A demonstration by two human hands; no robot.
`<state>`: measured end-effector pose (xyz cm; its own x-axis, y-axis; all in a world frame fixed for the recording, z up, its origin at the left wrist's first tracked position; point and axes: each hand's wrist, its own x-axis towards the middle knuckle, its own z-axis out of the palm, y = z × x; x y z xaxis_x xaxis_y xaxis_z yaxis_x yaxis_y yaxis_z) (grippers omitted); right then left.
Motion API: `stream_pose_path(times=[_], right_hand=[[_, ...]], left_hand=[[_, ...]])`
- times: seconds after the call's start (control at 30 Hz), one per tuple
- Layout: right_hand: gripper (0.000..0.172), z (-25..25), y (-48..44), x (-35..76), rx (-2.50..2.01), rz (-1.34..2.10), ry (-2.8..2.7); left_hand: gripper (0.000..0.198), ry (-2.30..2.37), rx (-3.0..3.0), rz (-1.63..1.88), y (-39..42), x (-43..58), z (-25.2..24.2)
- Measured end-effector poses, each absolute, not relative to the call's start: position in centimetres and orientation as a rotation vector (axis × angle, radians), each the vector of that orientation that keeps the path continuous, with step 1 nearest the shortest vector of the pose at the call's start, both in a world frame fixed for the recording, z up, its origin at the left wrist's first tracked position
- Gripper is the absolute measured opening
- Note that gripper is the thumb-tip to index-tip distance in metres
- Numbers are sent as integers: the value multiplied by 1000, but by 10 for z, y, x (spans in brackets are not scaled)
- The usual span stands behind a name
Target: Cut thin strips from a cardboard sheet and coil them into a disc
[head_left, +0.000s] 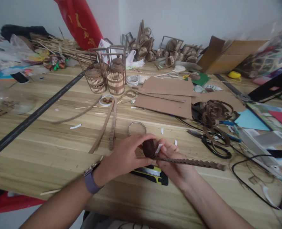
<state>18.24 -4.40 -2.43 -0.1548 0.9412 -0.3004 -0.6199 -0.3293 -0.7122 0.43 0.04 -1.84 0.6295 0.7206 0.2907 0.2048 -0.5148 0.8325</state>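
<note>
My left hand [125, 156], with a watch on a purple band at the wrist, curls its thumb and fingers round a dark brown coil [148, 148]. A brown wavy strip [193, 162] runs from the coil to the right, across my right hand [174, 159]. The right fingers are closed beside the coil, with a small white piece [158, 148] at their tips. Beneath the hands lies a yellow and black cutter [152, 173]. Just beyond them rests a thin ring [137, 128] on the wooden table [66, 159].
Brown strips [112, 127] lie at centre left, with small lidded baskets [95, 81] behind. Cardboard sheets [166, 103] are past the ring. Black scissors [214, 148], a brown strip bundle [218, 113] and cables [245, 190] occupy the right. An open carton [233, 55] stands at the back.
</note>
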Motion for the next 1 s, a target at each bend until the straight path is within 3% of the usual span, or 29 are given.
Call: stream_pose_path(times=[1.0], right_hand=[[26, -16, -46, 176, -909, 1668, -421]], left_hand=[[56, 796, 1942, 772, -6, 8, -12]])
